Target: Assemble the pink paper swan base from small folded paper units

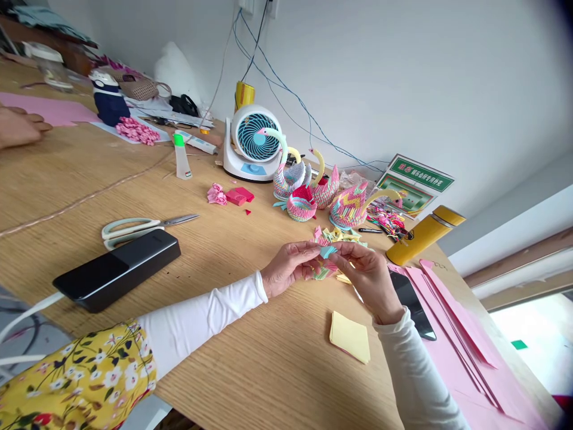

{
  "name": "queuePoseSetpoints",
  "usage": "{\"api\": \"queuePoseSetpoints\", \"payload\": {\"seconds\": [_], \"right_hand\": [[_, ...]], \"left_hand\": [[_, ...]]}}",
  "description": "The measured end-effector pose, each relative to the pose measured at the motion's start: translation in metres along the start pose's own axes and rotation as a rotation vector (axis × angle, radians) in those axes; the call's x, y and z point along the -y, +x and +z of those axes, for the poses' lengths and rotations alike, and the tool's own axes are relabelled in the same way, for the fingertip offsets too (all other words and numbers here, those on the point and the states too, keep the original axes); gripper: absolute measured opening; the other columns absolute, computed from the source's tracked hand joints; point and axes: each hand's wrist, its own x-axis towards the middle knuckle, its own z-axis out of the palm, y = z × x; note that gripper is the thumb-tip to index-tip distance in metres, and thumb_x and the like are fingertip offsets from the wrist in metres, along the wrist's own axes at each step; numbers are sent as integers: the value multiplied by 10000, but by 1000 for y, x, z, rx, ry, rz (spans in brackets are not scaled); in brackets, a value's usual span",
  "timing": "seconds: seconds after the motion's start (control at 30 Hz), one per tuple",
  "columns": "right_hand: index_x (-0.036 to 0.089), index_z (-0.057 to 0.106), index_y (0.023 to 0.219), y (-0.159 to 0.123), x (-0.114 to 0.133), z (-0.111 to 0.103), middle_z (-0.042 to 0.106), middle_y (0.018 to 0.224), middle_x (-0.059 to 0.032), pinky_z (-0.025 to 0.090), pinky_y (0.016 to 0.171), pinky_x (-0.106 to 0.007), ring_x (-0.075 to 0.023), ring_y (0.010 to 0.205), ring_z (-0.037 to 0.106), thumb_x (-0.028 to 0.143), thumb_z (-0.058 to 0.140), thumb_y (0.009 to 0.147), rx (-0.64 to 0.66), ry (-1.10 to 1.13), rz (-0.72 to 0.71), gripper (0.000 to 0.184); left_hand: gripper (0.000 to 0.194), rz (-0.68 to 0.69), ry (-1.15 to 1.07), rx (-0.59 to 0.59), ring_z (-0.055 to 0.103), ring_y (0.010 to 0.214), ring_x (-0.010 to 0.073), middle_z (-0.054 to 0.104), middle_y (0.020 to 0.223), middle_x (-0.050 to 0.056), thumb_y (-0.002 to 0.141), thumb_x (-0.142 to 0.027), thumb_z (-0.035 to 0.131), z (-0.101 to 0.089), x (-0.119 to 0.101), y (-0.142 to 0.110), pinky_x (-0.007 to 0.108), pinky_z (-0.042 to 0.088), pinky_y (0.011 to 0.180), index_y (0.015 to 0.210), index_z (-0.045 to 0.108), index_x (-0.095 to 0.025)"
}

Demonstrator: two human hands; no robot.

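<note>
A small light-blue folded paper piece (328,251) is pinched between my two hands above the table. My left hand (293,266) grips its left side with thumb and fingers, and my right hand (364,272) has its right side. Behind and below them lies a pile of folded yellow, pink and green paper pieces (347,235), partly hidden by my fingers. Nearer to me, below my right hand, is a stack of pale yellow paper squares (350,336). Farther back stand several folded-paper swans (349,206), one with a yellow neck bent to the right.
A white fan (253,143) stands at the back by the wall. To the left are scissors (134,227), a black box-shaped device (119,269) and a glue bottle (181,156). On the right lie pink sheets (465,346), a phone (412,304) and a yellow flask (423,236). Another person's hand (20,125) rests far left.
</note>
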Motion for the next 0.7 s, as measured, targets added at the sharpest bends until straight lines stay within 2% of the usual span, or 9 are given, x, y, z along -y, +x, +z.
{"api": "queuePoseSetpoints", "payload": {"seconds": [0.17, 0.27, 0.37, 0.5, 0.7], "right_hand": [[199, 686, 927, -1, -4, 1, 718, 836, -42, 531, 731, -312, -182, 786, 671, 346, 688, 777, -13, 179, 90, 210], [183, 694, 903, 0, -5, 0, 713, 803, -46, 527, 706, -312, -171, 731, 656, 347, 698, 765, -27, 174, 125, 215], [179, 702, 874, 1, -6, -1, 697, 760, -36, 520, 678, -307, -148, 661, 625, 351, 697, 763, -10, 165, 140, 205], [190, 715, 859, 2, -5, 1, 692, 729, -21, 504, 641, -276, -139, 659, 618, 351, 707, 752, -15, 156, 146, 193], [191, 724, 847, 1, -3, -4, 709, 757, -24, 497, 637, -257, -133, 678, 620, 339, 711, 755, -49, 153, 147, 175]], "left_hand": [[404, 16, 15, 68, 579, 597, 85, 646, 827, 49, 728, -378, 727, -1, 0, 0, 173, 361, 469, 1027, 603, -137], [439, 73, 178, 93, 574, 627, 94, 621, 811, 47, 776, -436, 673, -1, 1, 1, 164, 367, 461, 1076, 582, -129], [497, 111, 372, 58, 571, 649, 104, 609, 787, 46, 770, -460, 671, -3, 1, 1, 156, 356, 444, 1113, 587, -110], [523, 108, 491, 53, 555, 620, 101, 611, 747, 47, 784, -498, 634, -4, 0, 1, 162, 351, 435, 1105, 617, -86], [446, 110, 536, 86, 528, 578, 89, 592, 688, 30, 813, -474, 599, -5, -2, 1, 168, 370, 450, 1014, 635, -78]]}}
